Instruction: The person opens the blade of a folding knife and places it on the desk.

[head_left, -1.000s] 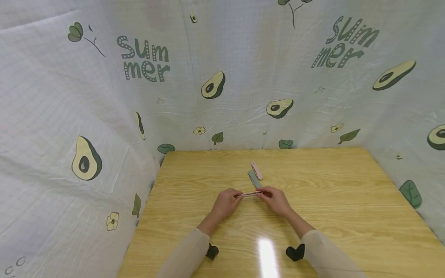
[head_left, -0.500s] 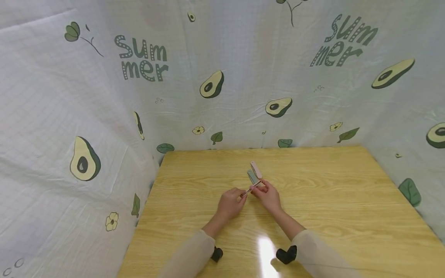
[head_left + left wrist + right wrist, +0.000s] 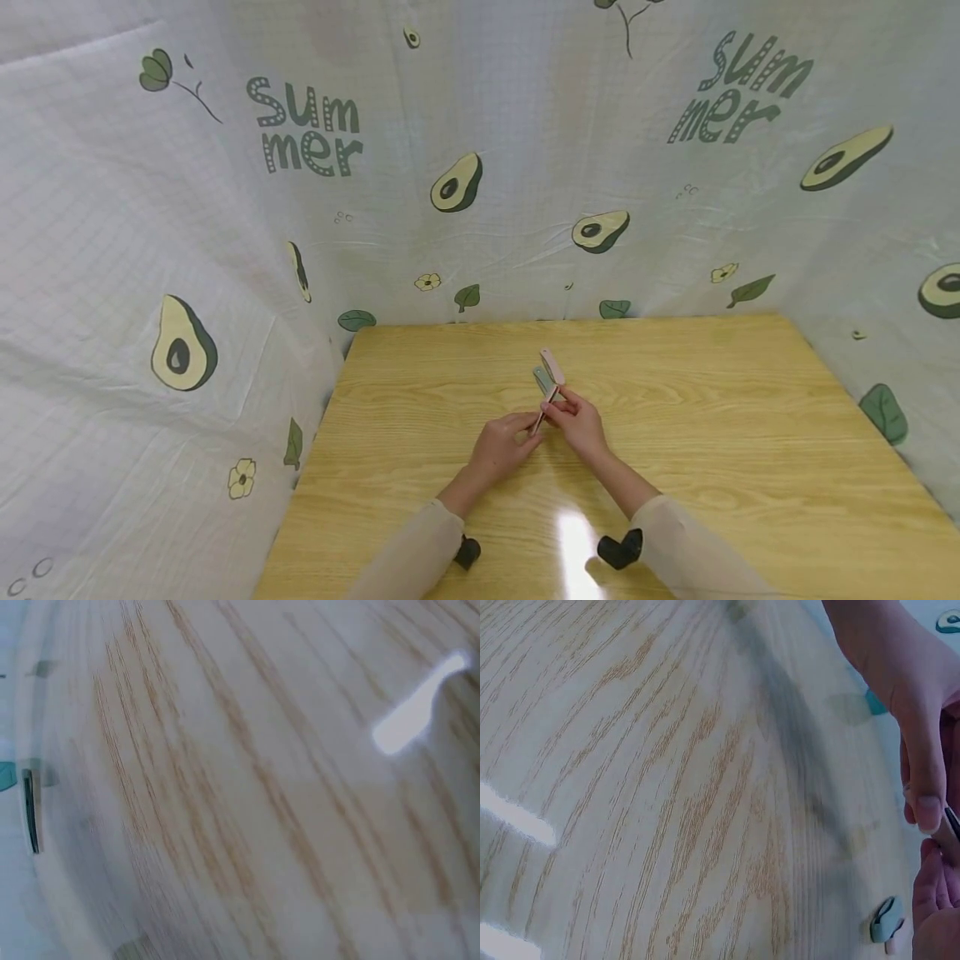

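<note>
In the head view, my left hand (image 3: pixel 498 450) and right hand (image 3: pixel 583 427) meet over the middle of the table. Between them is a slim pale-pink bar (image 3: pixel 548 410) with a dark line along its edge, its exact kind unclear. My right hand pinches its upper part; my left fingers pinch its lower end. It stands tilted, far end to the right. In the right wrist view, both hands close round the pink bar (image 3: pixel 946 844) at the right edge. Just beyond it lie a slim grey-green piece (image 3: pixel 541 379), partly hidden, and a similar pink piece (image 3: pixel 552 367) with a hole.
The light wooden table (image 3: pixel 675 400) runs back to a printed fabric curtain (image 3: pixel 525 250), with more curtain at both sides. A bright glare (image 3: pixel 576 550) shows near the front. The left wrist view holds only tabletop and a strip of curtain.
The held bar has turned from nearly level across to a steep tilt. My right hand moved slightly left and away, then stayed; my left fingers shifted toward it. The pieces on the table lie still.
</note>
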`<state>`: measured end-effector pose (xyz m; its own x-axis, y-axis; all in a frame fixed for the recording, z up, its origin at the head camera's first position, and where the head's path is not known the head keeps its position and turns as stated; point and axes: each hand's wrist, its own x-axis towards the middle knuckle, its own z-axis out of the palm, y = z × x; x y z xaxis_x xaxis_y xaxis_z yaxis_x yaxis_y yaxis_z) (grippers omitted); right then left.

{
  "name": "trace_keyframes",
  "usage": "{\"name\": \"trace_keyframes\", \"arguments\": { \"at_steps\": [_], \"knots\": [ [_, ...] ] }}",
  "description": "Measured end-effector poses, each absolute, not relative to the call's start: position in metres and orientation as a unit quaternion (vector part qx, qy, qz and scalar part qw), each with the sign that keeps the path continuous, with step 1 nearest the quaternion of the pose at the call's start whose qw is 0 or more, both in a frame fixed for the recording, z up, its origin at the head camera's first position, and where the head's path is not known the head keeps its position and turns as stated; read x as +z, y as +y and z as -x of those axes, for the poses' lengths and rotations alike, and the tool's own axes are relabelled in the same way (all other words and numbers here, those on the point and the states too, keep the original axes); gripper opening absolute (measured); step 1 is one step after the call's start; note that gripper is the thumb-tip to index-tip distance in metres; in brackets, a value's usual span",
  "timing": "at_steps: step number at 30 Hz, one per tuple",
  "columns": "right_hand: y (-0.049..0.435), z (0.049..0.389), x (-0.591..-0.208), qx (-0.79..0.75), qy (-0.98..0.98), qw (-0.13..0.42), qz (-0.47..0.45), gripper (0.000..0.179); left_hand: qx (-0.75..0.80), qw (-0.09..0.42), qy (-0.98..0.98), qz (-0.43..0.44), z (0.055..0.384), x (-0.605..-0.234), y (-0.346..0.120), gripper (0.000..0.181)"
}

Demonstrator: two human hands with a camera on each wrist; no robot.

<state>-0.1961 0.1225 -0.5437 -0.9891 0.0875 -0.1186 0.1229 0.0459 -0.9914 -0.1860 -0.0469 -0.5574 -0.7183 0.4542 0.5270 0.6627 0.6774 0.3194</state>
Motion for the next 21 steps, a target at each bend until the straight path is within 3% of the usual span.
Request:
{"name": "trace_keyframes", "arguments": {
  "at_steps": [3,11,21],
  "knots": [
    [0.1206,0.1960,-0.5421,-0.693,0.717,0.012,-0.069,0.053,-0.270,0.187,-0.894,0.304,0.1853,-0.5570,-0.0467,0.041],
    [0.1197,0.1960,-0.5427,-0.674,0.737,0.015,-0.052,0.040,-0.258,0.205,-0.895,0.300,0.1857,-0.5600,-0.0427,0.064],
    [0.1269,0.1893,-0.5372,-0.559,0.827,0.031,0.055,0.034,-0.326,0.074,-0.910,0.244,0.1881,-0.5516,-0.0447,0.073]
  ]
}}
